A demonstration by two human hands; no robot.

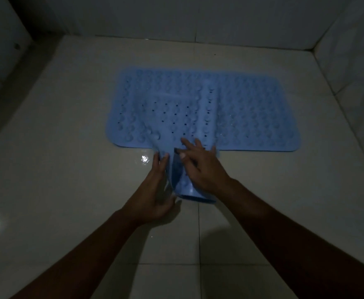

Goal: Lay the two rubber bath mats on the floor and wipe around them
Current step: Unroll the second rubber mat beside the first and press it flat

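A blue rubber bath mat [258, 113] with rows of suction cups lies flat on the pale tiled floor [68, 147], its long side running left to right. A second blue mat [176, 117], partly curled and folded, lies across the middle of the first and reaches toward me. My left hand [155, 190] grips the near left edge of this curled mat. My right hand [200, 167] rests on top of its near end, fingers spread and pressing on it, thumb at a fold. No wiping cloth is in view.
The room is dim. Tiled walls close the space at the back [198, 18] and on the right [353, 72]. A darker raised edge [14, 78] runs along the left. A wet glint [144, 159] shines on the floor just left of the mats.
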